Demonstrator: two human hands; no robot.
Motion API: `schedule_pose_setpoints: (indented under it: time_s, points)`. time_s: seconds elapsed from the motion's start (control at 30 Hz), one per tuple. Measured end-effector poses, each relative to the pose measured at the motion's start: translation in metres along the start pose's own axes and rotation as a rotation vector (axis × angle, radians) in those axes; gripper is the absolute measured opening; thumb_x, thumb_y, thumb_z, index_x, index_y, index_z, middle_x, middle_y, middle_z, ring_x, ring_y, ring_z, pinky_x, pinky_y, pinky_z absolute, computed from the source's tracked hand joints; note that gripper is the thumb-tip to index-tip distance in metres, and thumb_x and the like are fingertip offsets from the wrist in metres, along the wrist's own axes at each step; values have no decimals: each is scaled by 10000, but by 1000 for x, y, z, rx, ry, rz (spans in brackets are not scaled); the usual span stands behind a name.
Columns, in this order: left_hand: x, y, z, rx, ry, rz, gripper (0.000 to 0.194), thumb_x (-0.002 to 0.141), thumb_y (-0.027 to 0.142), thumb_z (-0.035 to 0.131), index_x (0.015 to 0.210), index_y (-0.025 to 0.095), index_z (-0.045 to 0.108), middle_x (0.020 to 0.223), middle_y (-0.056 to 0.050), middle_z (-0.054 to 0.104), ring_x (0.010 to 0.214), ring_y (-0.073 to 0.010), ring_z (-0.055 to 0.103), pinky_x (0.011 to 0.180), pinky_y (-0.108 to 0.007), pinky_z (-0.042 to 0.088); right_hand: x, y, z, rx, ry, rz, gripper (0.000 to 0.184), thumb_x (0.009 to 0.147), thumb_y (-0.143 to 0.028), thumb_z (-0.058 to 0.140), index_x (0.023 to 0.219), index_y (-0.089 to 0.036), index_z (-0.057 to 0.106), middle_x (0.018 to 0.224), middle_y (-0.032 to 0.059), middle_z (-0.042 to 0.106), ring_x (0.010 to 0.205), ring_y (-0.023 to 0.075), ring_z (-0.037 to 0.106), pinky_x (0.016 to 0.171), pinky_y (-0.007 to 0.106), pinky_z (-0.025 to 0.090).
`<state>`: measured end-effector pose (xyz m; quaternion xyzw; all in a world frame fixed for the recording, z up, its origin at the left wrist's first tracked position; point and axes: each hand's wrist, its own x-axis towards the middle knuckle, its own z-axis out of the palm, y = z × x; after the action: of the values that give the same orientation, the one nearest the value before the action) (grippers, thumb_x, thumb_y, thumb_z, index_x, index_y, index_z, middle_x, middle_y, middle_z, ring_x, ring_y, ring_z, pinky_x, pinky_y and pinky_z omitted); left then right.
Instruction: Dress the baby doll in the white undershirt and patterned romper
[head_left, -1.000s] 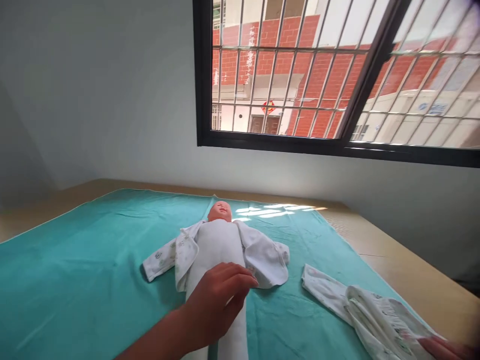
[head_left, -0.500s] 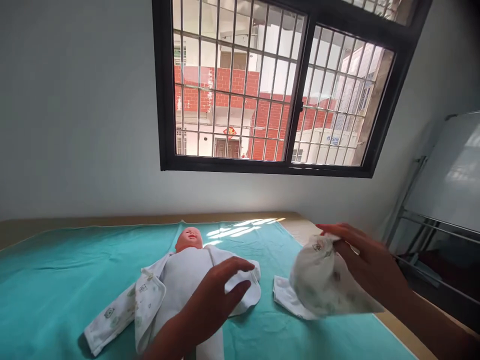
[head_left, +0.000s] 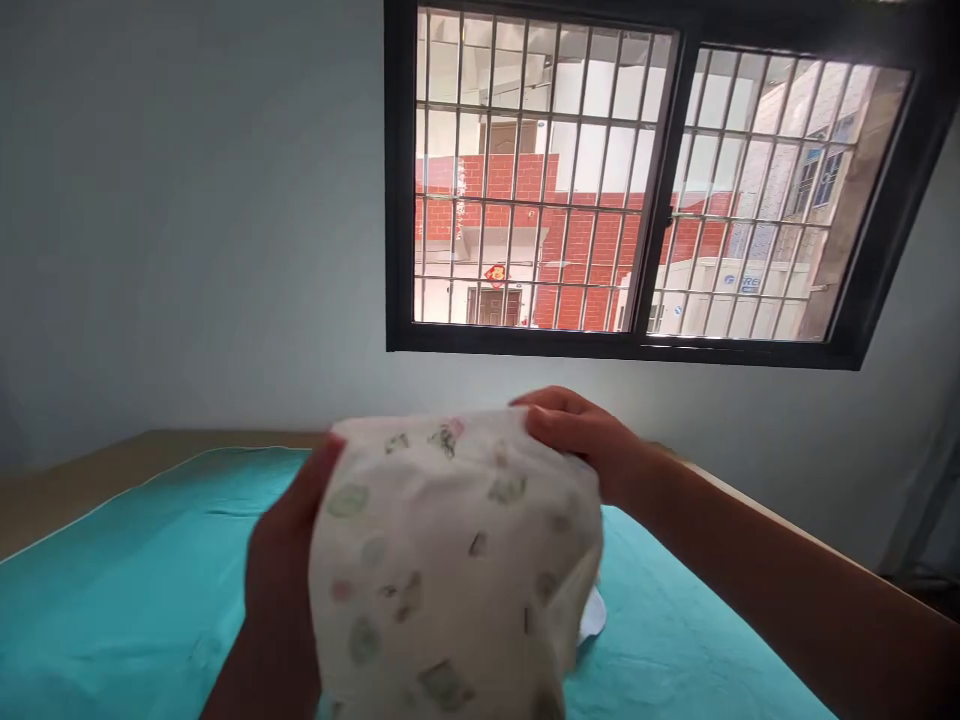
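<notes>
A white baby garment (head_left: pixel 457 560) with a small green, grey and pink print hangs spread out in front of me. Its exact cut cannot be made out. My left hand (head_left: pixel 281 555) is closed on its upper left corner, with most of the fingers behind the fabric. At the upper right edge my right hand (head_left: pixel 581 435) pinches it, thumb in front. Behind the cloth the baby doll is hidden. A bit of white fabric (head_left: pixel 592 615) shows past the garment's lower right side.
A turquoise sheet (head_left: pixel 150 580) covers the wooden tabletop (head_left: pixel 67 490). Beyond it stands a grey wall (head_left: pixel 195 220) with a barred, dark-framed window (head_left: pixel 532 350). A stand's leg (head_left: pixel 911 520) is at the far right.
The garment, bunched in my right hand at the right before, is now held up and spread at the centre. My left hand, empty before, has taken hold of it. The view has shifted left.
</notes>
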<state>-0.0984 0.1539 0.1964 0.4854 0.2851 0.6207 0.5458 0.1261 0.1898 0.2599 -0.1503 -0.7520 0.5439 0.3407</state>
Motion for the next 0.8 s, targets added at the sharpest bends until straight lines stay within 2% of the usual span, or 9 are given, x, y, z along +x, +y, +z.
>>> schedule_pose_setpoints:
  time_s: [0.07,0.13,0.2,0.3,0.37,0.43,0.53,0.67,0.8]
  points:
    - [-1,9,-10,-265,42,-131,353,759,579,661,758,227,675,633,-14,685,725,-250,699,601,-322,581,-5,15,-12,34,-234,74,511,793,-478,685,488,-152,438,435,-79,363,386,33,322,383,160,297]
    - [0,13,-11,-439,31,-241,356,735,564,697,698,212,662,603,-13,664,732,-248,698,656,-336,586,-10,28,-17,-38,-430,175,494,707,-495,763,488,-135,505,441,-61,437,408,48,403,412,163,371]
    - [4,12,-8,-511,-12,-272,374,765,526,689,605,194,623,539,-2,615,691,-227,692,672,-327,583,-14,35,-12,-139,-569,257,412,625,-477,830,644,-105,655,563,-16,596,510,92,544,491,176,462]
    - [12,9,-8,-516,-11,-228,381,788,516,677,595,195,612,479,30,560,567,-177,649,631,-298,569,-18,29,0,-125,-684,210,499,562,-445,877,871,-88,717,797,50,713,696,171,666,627,220,541]
    - [19,7,-12,-456,23,-180,298,781,491,699,697,208,654,524,41,593,520,-142,614,601,-271,551,-17,19,5,-13,-567,111,478,601,-468,856,870,-101,709,833,58,714,751,193,684,676,249,559]
    - [24,4,-14,-315,6,-103,189,766,403,739,820,233,677,621,51,639,521,-105,594,577,-223,521,-13,10,7,40,-297,31,386,716,-479,781,836,-123,694,797,39,693,726,169,676,656,247,557]
    - [26,0,-10,-16,-154,40,345,717,431,771,998,255,677,786,33,676,613,-109,607,578,-193,488,0,5,11,-124,50,3,296,833,-437,685,776,-147,669,719,-6,635,640,101,603,581,189,498]
    - [17,-6,9,489,-267,59,444,684,408,792,1082,261,661,992,-20,690,849,-203,640,664,-227,505,15,10,24,-390,78,50,310,850,-452,656,765,-153,657,703,-18,604,631,91,541,563,184,434]
    - [13,-10,26,639,-168,-5,220,739,301,727,943,240,674,853,-1,684,779,-193,632,574,-205,467,13,16,23,-413,45,87,375,851,-507,626,741,-148,634,695,-22,584,632,96,531,566,193,414]
